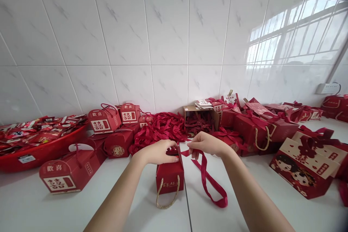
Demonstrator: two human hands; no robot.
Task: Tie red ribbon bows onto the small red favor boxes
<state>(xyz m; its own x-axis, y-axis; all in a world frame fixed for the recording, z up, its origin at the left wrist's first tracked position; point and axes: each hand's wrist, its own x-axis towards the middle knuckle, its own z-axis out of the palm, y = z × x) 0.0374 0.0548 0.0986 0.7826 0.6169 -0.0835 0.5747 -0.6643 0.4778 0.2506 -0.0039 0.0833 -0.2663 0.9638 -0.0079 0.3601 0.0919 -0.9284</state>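
A small red gift box [170, 177] with a beige rope handle [166, 207] stands upright on the white table in front of me. My left hand [160, 153] grips the top of this box, with thumb and fingers pressed on its upper edge. To the right, my right hand [200, 143] pinches a dark red ribbon [210, 181] between thumb and fingertips. One stretch of the ribbon runs from the right fingers toward the box top; the rest hangs in a loop onto the table. Where it meets the box is partly hidden by the left fingers.
A heap of red ribbons [160, 130] lies behind the box, near an open carton [188, 116]. At left are a red basin [40, 159] of wrapped sweets and several red boxes [73, 170]. More ribboned boxes [304, 170] crowd the right, before a tiled wall [168, 29].
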